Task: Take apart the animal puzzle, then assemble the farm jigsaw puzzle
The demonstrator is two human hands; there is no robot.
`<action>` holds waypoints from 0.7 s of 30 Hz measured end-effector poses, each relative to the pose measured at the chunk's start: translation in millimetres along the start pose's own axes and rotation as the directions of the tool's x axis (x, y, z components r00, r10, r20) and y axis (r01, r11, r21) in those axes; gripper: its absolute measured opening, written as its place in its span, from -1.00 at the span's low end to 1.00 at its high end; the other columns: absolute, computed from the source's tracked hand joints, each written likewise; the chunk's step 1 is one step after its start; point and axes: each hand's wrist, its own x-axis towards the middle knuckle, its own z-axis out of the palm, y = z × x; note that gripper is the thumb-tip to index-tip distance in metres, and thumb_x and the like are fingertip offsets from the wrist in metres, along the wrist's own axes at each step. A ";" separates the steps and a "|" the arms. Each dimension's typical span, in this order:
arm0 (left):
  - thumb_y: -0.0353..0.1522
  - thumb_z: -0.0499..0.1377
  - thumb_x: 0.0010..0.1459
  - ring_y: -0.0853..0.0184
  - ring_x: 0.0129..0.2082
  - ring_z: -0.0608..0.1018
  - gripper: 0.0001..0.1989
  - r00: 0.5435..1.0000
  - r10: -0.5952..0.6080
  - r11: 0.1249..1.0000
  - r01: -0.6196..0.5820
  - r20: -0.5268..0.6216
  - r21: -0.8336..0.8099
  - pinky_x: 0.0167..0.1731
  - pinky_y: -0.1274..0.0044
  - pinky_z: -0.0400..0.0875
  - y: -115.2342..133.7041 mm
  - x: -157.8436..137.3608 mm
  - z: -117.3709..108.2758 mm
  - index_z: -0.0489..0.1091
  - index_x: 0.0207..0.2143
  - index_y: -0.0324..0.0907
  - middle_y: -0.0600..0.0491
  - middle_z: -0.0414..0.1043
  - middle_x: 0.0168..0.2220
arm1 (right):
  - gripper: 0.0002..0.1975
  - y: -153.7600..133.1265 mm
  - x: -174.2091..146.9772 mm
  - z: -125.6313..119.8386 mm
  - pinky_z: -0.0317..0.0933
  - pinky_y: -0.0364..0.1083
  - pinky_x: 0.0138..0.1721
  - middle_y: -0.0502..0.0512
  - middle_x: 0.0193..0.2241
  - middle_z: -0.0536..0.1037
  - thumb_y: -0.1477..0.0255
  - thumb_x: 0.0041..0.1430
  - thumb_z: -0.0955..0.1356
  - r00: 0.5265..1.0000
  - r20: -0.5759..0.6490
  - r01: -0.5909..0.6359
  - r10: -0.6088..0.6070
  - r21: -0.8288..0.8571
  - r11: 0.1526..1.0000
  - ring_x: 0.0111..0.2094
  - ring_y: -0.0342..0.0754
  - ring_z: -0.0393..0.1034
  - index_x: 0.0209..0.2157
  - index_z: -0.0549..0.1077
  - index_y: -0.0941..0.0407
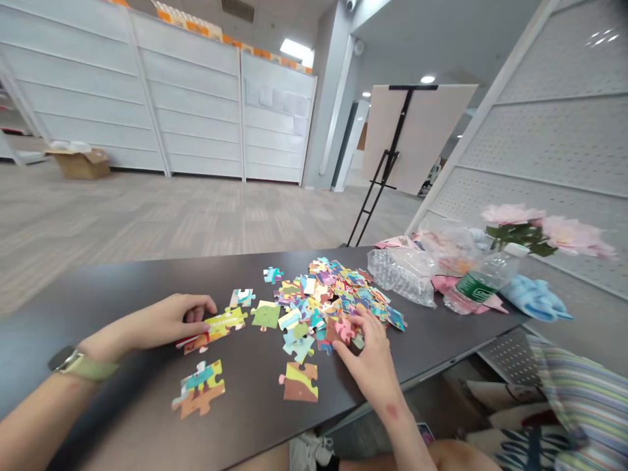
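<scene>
Puzzle pieces [338, 294] lie heaped right of centre on a dark table [98, 294]. Left hand [169, 320] pinches a joined yellow-green strip [216, 325] near left of the heap; right hand [366, 353] fingers a pink piece [343, 329] at the heap's near edge. Best to lift pieces clear, turning them face up. A bottle [478, 284] has a green label, unreadable

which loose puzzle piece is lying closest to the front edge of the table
The joined blue, yellow and brown piece below the left hand. It lies nearer the front edge than the brown and green piece beside the right hand.
</scene>
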 end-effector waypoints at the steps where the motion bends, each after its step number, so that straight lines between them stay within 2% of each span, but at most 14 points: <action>1: -0.03 0.12 0.18 0.29 -0.43 0.50 -0.57 1.000 0.002 1.000 -0.002 -0.006 0.002 -0.41 0.56 0.28 1.3 -0.4 -0.6 0.46 -0.11 -0.15 0.09 0.47 -0.42 | -0.73 0.0 0.1 -0.6 0.14 0.26 0.17 0.27 0.13 0.44 0.27 0.12 0.42 1.000 -0.012 0.002 -0.001 0.014 1.000 0.22 0.24 0.21 -0.17 0.44 0.08; 3: -0.08 0.13 0.17 0.30 -0.43 0.50 -0.60 1.000 0.002 1.000 -0.002 -0.008 0.000 -0.41 0.57 0.28 4.0 -1.1 -1.6 0.45 -0.10 -0.15 0.10 0.48 -0.43 | -0.79 1.2 -0.3 -2.1 0.18 0.22 0.10 0.23 -0.01 0.53 0.23 0.16 0.40 0.999 -0.034 -0.007 0.008 0.032 0.999 0.11 0.22 0.32 -0.26 0.42 0.07; 6: -0.13 0.12 0.16 0.31 -0.45 0.50 -0.63 1.000 0.004 1.000 -0.004 0.003 -0.021 -0.44 0.56 0.27 6.9 -1.8 -2.7 0.45 -0.11 -0.17 0.11 0.48 -0.45 | -0.75 5.2 -2.0 -5.3 0.26 0.14 -0.04 0.14 -0.25 0.58 0.15 0.23 0.35 0.997 -0.029 -0.073 0.075 0.087 0.994 -0.13 0.14 0.45 -0.31 0.42 0.05; 9: -0.12 0.13 0.16 0.32 -0.48 0.48 -0.63 1.000 0.003 0.999 -0.002 0.005 -0.049 -0.47 0.57 0.25 6.7 -2.7 -3.3 0.45 -0.13 -0.19 0.11 0.47 -0.47 | -0.72 2.9 -5.2 -8.4 0.34 0.04 -0.15 0.12 -0.28 0.61 0.14 0.25 0.36 0.992 0.047 -0.124 0.116 0.250 0.960 -0.25 0.07 0.50 -0.22 0.44 0.06; 11: -0.12 0.13 0.17 0.33 -0.49 0.47 -0.64 1.000 -0.009 0.999 0.009 0.007 -0.054 -0.47 0.56 0.25 5.8 -2.8 -3.6 0.46 -0.14 -0.18 0.11 0.46 -0.47 | -0.72 -9.0 -9.9 -9.2 0.39 -0.01 -0.19 0.15 -0.27 0.63 0.17 0.26 0.37 0.988 0.102 -0.146 0.114 0.407 0.902 -0.27 0.04 0.53 -0.16 0.44 0.08; 12: -0.12 0.13 0.18 0.33 -0.48 0.47 -0.65 1.000 -0.006 0.999 0.005 -0.009 -0.043 -0.46 0.56 0.25 6.2 -2.6 -3.5 0.46 -0.15 -0.18 0.10 0.46 -0.46 | -0.73 -18.9 -13.1 -8.6 0.41 -0.02 -0.20 0.17 -0.27 0.64 0.18 0.28 0.37 0.985 0.139 -0.155 0.100 0.477 0.865 -0.28 0.03 0.55 -0.15 0.45 0.09; 14: -0.13 0.14 0.19 0.31 -0.41 0.49 -0.67 0.993 0.050 0.999 -0.049 -0.110 0.010 -0.39 0.53 0.30 10.2 -1.8 -2.8 0.47 -0.17 -0.18 0.06 0.48 -0.39 | -0.75 -44.5 -20.1 -5.4 0.44 -0.05 -0.23 0.16 -0.29 0.64 0.21 0.30 0.35 0.970 0.240 -0.172 0.040 0.560 0.810 -0.31 0.02 0.56 -0.15 0.47 0.10; 17: -0.18 0.14 0.25 0.28 -0.30 0.49 -0.73 0.924 0.216 0.976 -0.205 -0.314 0.069 -0.23 0.49 0.34 27.5 -1.1 2.8 0.46 -0.19 -0.19 0.01 0.49 -0.27 | -0.79 -83.4 -25.4 1.6 0.43 -0.11 -0.28 0.09 -0.36 0.63 0.27 0.33 0.33 0.908 0.403 -0.137 -0.115 0.544 0.828 -0.36 -0.03 0.55 -0.17 0.52 0.09; 19: -0.22 0.13 0.29 0.31 -0.30 0.49 -0.78 0.901 0.302 0.951 -0.309 -0.313 0.027 -0.23 0.51 0.34 43.8 -1.5 11.2 0.45 -0.20 -0.18 0.03 0.48 -0.28 | -0.81 -96.8 -22.6 3.6 0.42 -0.11 -0.25 0.09 -0.32 0.63 0.31 0.34 0.31 0.879 0.428 -0.035 -0.208 0.494 0.869 -0.31 -0.03 0.54 -0.17 0.53 0.07; 21: -0.22 0.22 0.24 0.32 -0.31 0.49 -0.80 0.897 0.396 0.914 -0.406 -0.199 -0.010 -0.26 0.53 0.34 58.6 -1.9 23.2 0.45 -0.22 -0.17 0.05 0.48 -0.27 | -0.81 -95.1 -17.0 1.9 0.42 -0.06 -0.15 0.13 -0.22 0.61 0.34 0.35 0.29 0.887 0.377 0.097 -0.269 0.416 0.904 -0.20 0.01 0.53 -0.19 0.54 0.05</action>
